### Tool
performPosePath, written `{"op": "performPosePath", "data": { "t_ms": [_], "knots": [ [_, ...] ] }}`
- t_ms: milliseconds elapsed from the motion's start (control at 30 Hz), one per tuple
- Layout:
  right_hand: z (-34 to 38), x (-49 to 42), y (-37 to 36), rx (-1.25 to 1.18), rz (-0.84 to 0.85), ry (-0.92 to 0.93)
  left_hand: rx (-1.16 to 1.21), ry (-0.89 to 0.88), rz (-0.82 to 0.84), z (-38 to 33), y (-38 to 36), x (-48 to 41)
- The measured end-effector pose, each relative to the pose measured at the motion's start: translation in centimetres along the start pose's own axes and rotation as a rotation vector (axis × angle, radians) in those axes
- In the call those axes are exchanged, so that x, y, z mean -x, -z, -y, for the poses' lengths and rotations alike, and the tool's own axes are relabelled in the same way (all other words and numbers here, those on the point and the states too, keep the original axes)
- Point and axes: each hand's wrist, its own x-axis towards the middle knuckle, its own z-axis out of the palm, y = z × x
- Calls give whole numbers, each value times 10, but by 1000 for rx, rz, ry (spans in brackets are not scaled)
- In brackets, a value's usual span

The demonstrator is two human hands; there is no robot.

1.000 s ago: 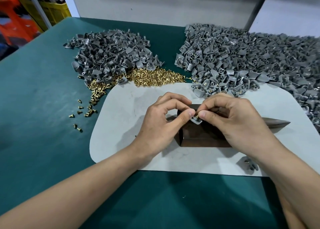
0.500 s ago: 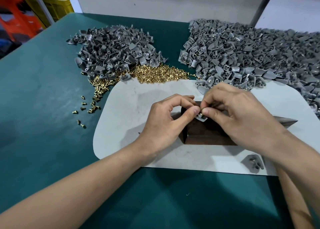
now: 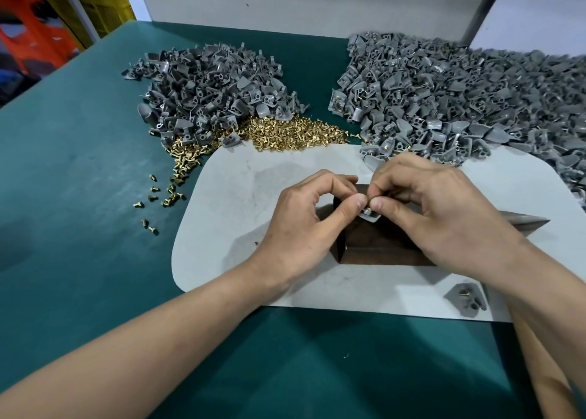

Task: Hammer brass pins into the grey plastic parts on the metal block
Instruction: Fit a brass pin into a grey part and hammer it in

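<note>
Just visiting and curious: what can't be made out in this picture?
All head view:
Brass pin: tiny, pinched by the right hand; how far it sits in the grey part held by the left hand is unclear.
Metal block: top covered by both hands.
Dark pointed tip: the rest hidden under the right wrist.
Right pile of parts: cut off by the picture's edge.

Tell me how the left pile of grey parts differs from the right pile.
The left pile is smaller and compact; the right pile is far larger, running past the picture's edge. Many parts in the right pile show brass pins fitted; the left pile's parts look bare. The loose brass pins lie along the left pile's near edge, hardly reaching the right pile. Both are grey plastic parts on the green table.
</note>
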Motion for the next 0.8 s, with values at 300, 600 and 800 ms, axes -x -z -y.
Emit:
{"op": "performPosePath", "data": {
  "t_ms": [300, 600, 800],
  "knots": [
    [-6, -1, -4, -166, -10, -96, -82, -31, 9, 2, 2, -2],
    [-1, 0, -3, -80, -39, -62, -71, -31, 10, 2, 1, -2],
    [1, 1, -2, -66, -41, -50, -67, -15, 9, 2, 1, -1]
  ]
}}
